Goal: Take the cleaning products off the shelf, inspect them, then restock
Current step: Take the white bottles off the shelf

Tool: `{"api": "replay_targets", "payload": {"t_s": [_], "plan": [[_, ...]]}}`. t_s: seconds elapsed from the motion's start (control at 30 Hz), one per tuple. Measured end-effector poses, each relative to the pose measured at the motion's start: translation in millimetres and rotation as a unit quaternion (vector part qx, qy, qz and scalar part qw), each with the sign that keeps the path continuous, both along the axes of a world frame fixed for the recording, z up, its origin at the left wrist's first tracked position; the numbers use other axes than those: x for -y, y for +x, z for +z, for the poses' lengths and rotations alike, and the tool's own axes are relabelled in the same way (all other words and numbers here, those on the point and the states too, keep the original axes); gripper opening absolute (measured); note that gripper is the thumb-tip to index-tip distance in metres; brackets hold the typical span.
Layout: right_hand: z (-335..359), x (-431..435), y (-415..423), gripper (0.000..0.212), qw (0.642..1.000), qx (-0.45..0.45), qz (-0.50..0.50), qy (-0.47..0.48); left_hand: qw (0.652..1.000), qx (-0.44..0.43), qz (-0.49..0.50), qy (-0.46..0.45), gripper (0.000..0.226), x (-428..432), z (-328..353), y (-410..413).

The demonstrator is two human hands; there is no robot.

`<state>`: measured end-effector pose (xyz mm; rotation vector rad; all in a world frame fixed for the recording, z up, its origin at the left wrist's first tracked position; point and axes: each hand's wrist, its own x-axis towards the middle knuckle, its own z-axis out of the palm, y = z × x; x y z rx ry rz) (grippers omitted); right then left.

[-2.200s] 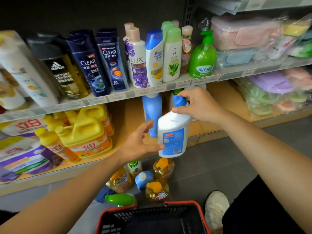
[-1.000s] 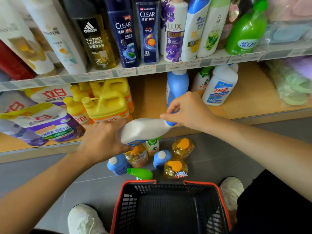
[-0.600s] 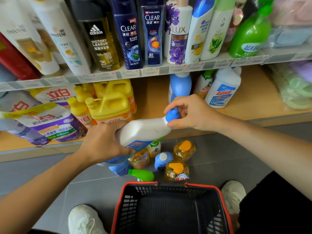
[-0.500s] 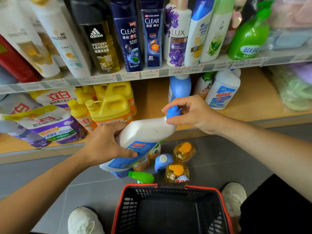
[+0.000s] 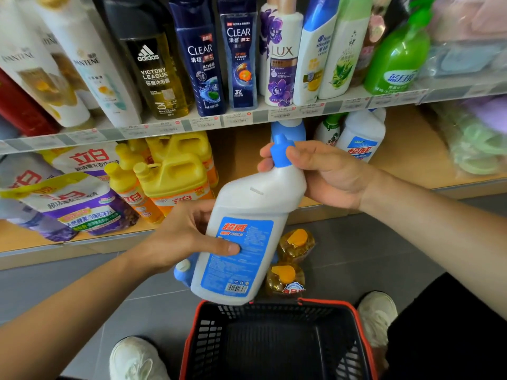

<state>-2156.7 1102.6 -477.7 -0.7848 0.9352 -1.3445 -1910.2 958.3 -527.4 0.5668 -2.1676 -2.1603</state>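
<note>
Head view. You held the bottle (image 5: 248, 237) in both hands, in front of the lower shelf (image 5: 406, 171) and above the basket (image 5: 277, 341). It tilted, cap up and toward the shelf, base down just over the basket rim, back label with barcode facing you. Your left hand (image 5: 178, 242) wrapped the lower body, fingers (image 5: 227, 246) clamped on the bottle with the thumb pressed on the label. Your right hand (image 5: 326, 174) closed round the neck just under the blue cap (image 5: 279, 152), fingers clamped there too.

Step judged: inspection, label side. Restock not yet done.

To do it well, judged from this frame: you needed to slide the left thumb off the label, since it covered part of the print. Support at the base should be kept; the bottle looked full and the plastic smooth. A check of the cap seat and seam for leaks was worth making before the return.

A matching bottle (image 5: 362, 135) stood on the lower shelf behind your right hand, so that looked like the slot. Several bottles (image 5: 295, 242) stood on the floor (image 5: 370, 256) under the held one; not to be knocked.
</note>
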Motion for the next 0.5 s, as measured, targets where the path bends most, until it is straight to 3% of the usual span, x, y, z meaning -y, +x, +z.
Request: {"api": "replay_targets", "payload": {"t_s": [0.13, 0.3, 0.37, 0.5], "plan": [[-7.4, 4.1, -1.6, 0.032, 0.984, -0.126, -0.130, 0.000, 0.995, 0.002, 0.077, -0.062, 0.055, -6.4, 3.0, -5.3], [-16.6, 8.1, 5.4, 0.024, 0.910, -0.304, -0.282, -0.006, 0.981, 0.005, 0.102, -0.162, 0.061, -9.3, 6.0, -9.2], [-14.1, 8.6, 6.7, 0.021, 0.915, -0.292, -0.279, 0.006, 0.985, 0.006, 0.089, -0.148, 0.057, -8.1, 6.8, -9.3], [-4.7, 8.4, 3.2, 0.033, 0.969, -0.160, -0.180, 0.059, 0.995, 0.007, 0.058, -0.078, 0.053, -3.5, 7.9, -8.5]]}}
